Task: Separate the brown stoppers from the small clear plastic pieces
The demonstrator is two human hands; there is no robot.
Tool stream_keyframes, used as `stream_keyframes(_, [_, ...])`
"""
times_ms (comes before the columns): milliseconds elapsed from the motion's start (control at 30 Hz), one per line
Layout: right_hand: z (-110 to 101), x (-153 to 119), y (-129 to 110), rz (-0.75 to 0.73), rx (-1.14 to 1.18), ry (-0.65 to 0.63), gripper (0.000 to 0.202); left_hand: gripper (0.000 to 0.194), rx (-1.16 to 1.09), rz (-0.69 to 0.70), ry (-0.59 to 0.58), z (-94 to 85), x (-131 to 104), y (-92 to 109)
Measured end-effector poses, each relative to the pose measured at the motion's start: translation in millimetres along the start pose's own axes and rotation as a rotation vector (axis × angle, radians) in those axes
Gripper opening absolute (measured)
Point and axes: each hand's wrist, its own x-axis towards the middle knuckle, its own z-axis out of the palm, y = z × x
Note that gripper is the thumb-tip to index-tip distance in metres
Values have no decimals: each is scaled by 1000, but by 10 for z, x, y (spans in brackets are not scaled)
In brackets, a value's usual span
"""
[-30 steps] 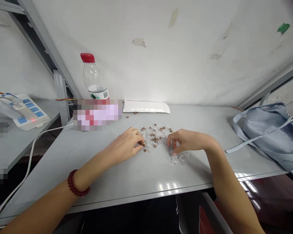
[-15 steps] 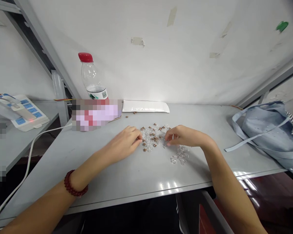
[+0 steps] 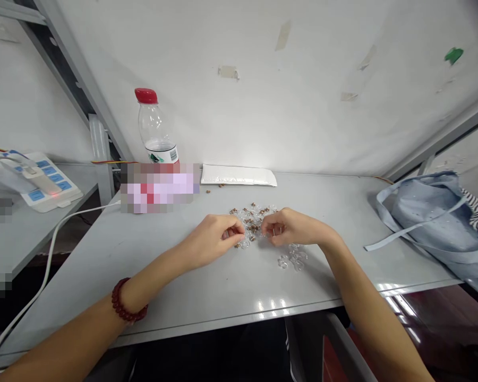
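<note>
A pile of small clear plastic pieces mixed with small brown bits (image 3: 254, 228) lies on the grey table. At its left edge is my left hand (image 3: 209, 241), thumb and fingertips pinched together. From the right, my right hand (image 3: 297, 227) reaches over the pile, its fingers curled and closed against the thumb. Whatever is between the fingertips of either hand is too small or hidden to make out. Below my right hand sits a separate group of clear looped pieces (image 3: 293, 257) without brown bits.
A white flat packet (image 3: 239, 175) lies against the wall, with a few brown bits (image 3: 208, 191) in front. A red-capped bottle (image 3: 158, 132) stands behind a blurred pinkish item (image 3: 163, 191). A power strip (image 3: 50, 183) is far left; a light-blue bag (image 3: 422, 212) is at right.
My left hand has moved right, onto the pile's left edge. My right hand has shifted slightly left, so the two hands are closer together. The view has tilted a little.
</note>
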Motion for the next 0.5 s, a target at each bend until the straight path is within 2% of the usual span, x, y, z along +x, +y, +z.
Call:
stream_keyframes(167, [66, -11, -136, -135, 232, 71, 18, 8, -116, 26, 39, 20, -17, 46])
stream_keyframes(300, [139, 13, -172, -206, 285, 107, 18, 5, -179, 42, 53, 19, -14, 59])
stream_keyframes(500, [174, 11, -206, -220, 370, 103, 16, 5, -192, 26, 68, 23, -10, 43])
